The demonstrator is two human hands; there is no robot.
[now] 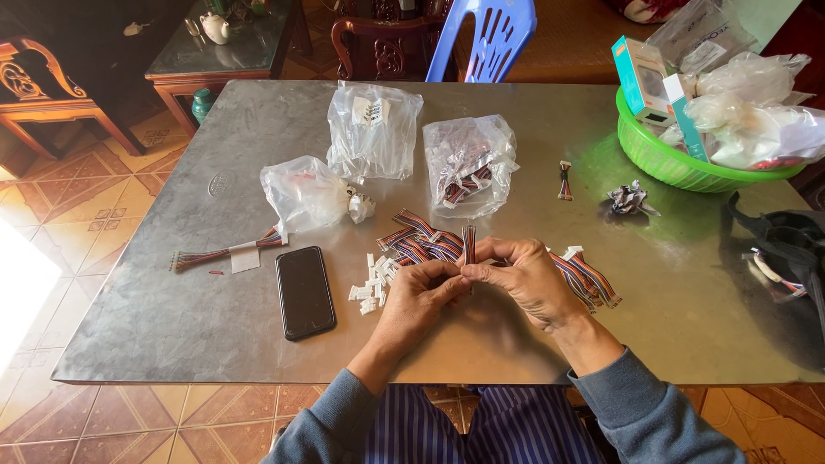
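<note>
Grey metal tabletop (215, 326) fills our view. Our left hand (418, 296) and right hand (528, 279) both pinch one short multicoloured ribbon cable (469, 243), upright between the fingertips, above loose cables (421, 241) and white connector housings (371, 288). It looks light, limp and best gripped near its end.

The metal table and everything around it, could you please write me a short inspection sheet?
Surface: grey metal table, scuffed, sunlit.
Job's things: striped ribbon cable pinched upright by both hands; more cables and white connectors lie behind.
Clutter: black phone, three plastic bags, taped cable bundle, green basket of boxes and bags.
Grippers: left hand and right hand closed on the cable.
Cables: loose piece near basket.
Surroundings: tiled floor, blue chair, teapot on side table.
</note>
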